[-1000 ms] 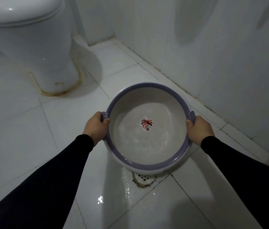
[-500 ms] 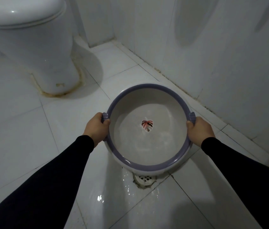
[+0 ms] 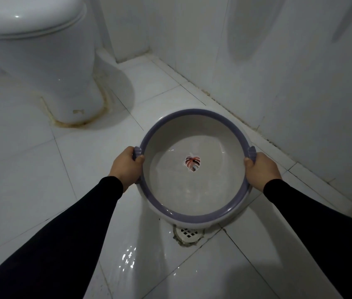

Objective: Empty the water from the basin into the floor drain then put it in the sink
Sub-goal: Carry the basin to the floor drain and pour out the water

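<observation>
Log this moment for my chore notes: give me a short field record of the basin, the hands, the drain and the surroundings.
basin: round, white with purple rim, leaf print inside, held above the floor
water: shallow layer visible inside
left hand: grips the left rim handle
right hand: grips the right rim handle
floor drain: just beyond the basin's near edge, partly covered
floor: white tiles, wet near the drain
toilet: upper left
sink: not in view

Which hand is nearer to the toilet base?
Left. The left hand grips the basin rim on the side facing the toilet base; the right hand holds the opposite rim, beside the wall.
</observation>
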`<state>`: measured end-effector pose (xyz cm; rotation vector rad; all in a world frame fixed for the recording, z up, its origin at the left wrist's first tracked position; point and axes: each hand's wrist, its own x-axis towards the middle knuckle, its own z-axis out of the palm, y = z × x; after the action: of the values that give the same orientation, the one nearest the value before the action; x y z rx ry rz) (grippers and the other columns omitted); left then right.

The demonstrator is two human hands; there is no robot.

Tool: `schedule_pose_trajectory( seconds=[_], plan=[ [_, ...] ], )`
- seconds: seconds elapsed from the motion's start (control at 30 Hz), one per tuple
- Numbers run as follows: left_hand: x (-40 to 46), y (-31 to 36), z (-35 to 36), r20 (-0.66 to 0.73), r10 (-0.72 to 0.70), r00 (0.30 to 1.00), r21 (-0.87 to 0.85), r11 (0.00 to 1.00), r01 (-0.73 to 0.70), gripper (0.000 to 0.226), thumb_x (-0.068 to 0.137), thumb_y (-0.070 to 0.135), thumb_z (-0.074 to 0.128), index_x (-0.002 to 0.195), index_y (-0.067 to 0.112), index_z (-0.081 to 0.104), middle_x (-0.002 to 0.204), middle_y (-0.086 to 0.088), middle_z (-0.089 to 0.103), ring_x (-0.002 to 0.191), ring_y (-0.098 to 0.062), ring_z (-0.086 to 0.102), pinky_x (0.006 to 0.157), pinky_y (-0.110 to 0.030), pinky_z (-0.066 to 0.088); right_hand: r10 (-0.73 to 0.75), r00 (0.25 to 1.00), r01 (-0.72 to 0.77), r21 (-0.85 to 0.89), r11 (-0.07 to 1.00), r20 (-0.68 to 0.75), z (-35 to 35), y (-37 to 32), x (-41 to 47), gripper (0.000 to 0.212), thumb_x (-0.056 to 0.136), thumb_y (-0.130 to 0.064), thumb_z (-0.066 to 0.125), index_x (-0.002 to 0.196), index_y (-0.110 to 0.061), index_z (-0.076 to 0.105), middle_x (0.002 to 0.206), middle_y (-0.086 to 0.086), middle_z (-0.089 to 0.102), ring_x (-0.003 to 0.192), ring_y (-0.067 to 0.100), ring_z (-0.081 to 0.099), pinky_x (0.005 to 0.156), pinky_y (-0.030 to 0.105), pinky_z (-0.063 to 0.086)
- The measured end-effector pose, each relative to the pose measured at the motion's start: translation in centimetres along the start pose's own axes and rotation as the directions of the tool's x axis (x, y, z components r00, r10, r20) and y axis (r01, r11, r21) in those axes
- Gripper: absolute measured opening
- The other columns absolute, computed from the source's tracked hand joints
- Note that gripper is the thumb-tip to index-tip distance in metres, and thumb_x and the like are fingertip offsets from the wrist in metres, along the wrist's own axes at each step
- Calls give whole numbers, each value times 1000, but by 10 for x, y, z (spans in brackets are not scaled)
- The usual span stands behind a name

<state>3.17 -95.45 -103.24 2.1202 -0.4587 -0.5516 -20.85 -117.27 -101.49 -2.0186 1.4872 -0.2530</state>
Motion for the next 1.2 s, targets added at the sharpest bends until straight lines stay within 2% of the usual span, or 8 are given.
schedule_pose_trajectory(
  seconds=[0.2,0.37,1.0,1.2],
  plan=[
    [-2,3,0,2,-1,1000,5,1000,1,13,97,26,46,96,16,54,82,-7,60,62,-22,58,43,-25,44,7,1000,-7,10,1000,5,0,2,0,35,98,-26,43,117,3,52,114,23,62,102,34,60,75,26,40],
    [-4,7,-1,9,-7,1000,-15,1000,8,14,98,24,46,102,13,54,82,-8,59,64,-24,58,47,-28,46,5,1000,-5,13,1000,-1,-1,2,0,36,98,-27,43,118,2,52,114,23,62,102,33,60,73,24,37],
    [-10,10,-6,11,-6,1000,19,1000,6,16,98,25,45,101,11,54,83,-9,60,66,-24,60,50,-29,49,-11,1000,11,12,1000,-12,-3,0,-4,36,99,-26,43,119,3,50,116,24,61,103,34,59,74,25,38],
    [-10,9,-6,9,-4,1000,13,1000,4,15,98,23,46,102,11,53,85,-11,61,63,-24,60,45,-27,47,-15,1000,16,15,1000,-11,-3,0,-5,36,98,-25,43,119,3,50,117,24,61,104,35,59,74,26,38]
  ],
)
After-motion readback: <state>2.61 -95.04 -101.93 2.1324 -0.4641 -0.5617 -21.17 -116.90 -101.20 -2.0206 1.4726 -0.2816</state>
